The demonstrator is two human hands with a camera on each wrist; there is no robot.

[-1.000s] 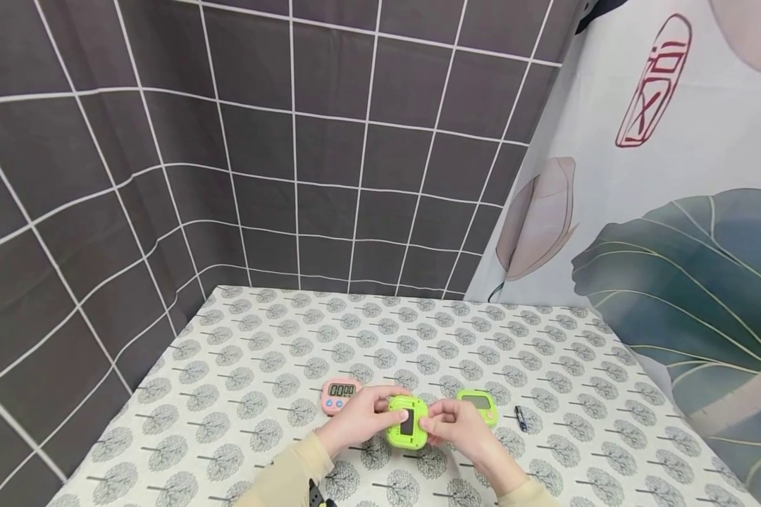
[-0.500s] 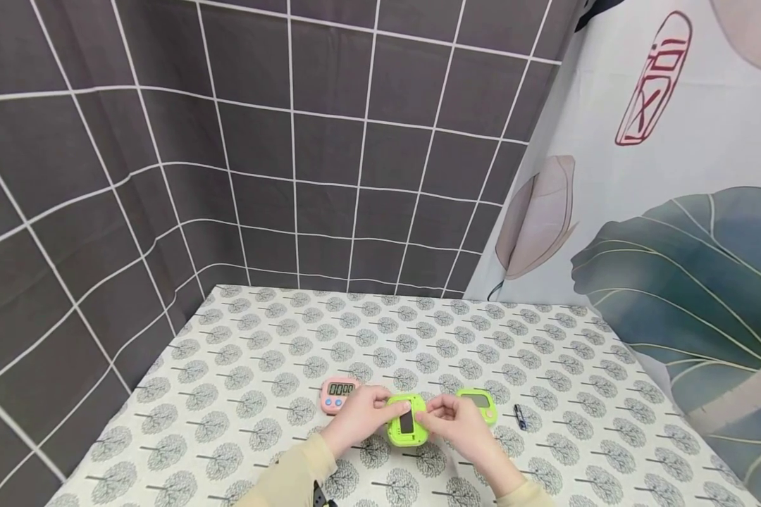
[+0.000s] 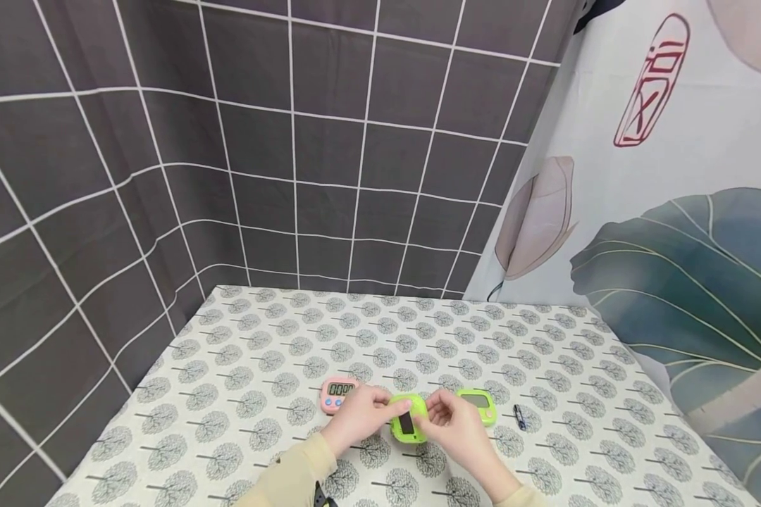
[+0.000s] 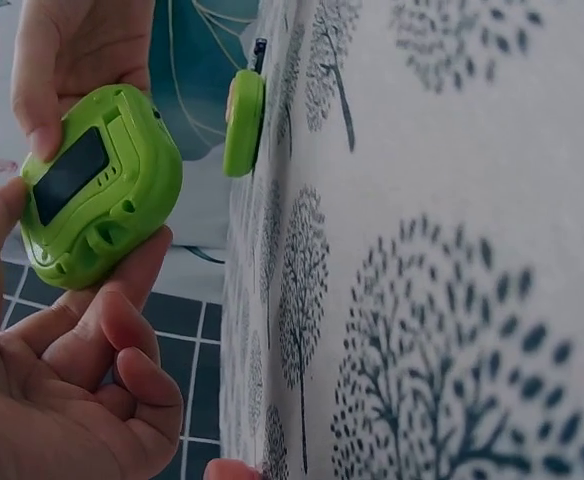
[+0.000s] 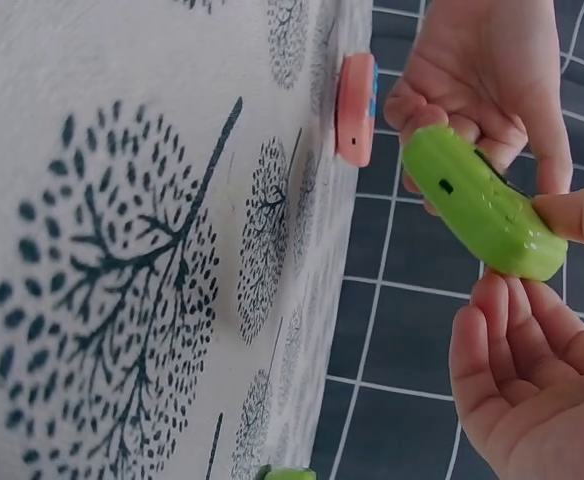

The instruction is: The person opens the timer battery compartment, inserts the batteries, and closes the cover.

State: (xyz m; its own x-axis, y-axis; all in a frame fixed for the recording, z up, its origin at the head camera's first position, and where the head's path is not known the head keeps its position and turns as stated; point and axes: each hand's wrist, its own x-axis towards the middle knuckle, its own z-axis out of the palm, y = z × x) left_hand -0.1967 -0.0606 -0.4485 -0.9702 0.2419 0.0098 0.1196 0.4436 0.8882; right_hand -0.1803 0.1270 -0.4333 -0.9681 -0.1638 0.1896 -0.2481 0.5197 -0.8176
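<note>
Curled fingers (image 4: 122,300) of the left hand (image 3: 360,417) gripping the rounded, glossy lime-green plastic timer (image 3: 409,418), thumb on its upper rim, dark rectangular battery recess facing up. Fingers (image 5: 507,330) of the right hand (image 3: 454,420) bent round the same timer from the right side, thumb tip pressed on the edge beside the recess. Timer held just above the table (image 3: 260,338), low and centre in the head view.

Smooth, moulded shell, corners softly rounded, small notch in the side wall seen from the right wrist. Cloth on the table matt, white, printed with grey trees.

Against the picture one second back: timer slightly higher in frame and tilted more on edge, right hand shifted closer over it, thumbs nearer together.

Left of the hands, flat on the cloth, a small pink square plastic timer (image 3: 338,394) with lit digits, just beside the left knuckles. Right, a second lime-green plastic timer (image 3: 478,405), then a slim dark cylindrical battery (image 3: 521,417), near but apart. Wide bare cloth toward the upper middle, ending at the dark tiled wall (image 3: 292,141); leaf-printed curtain (image 3: 672,246) along the right edge.
</note>
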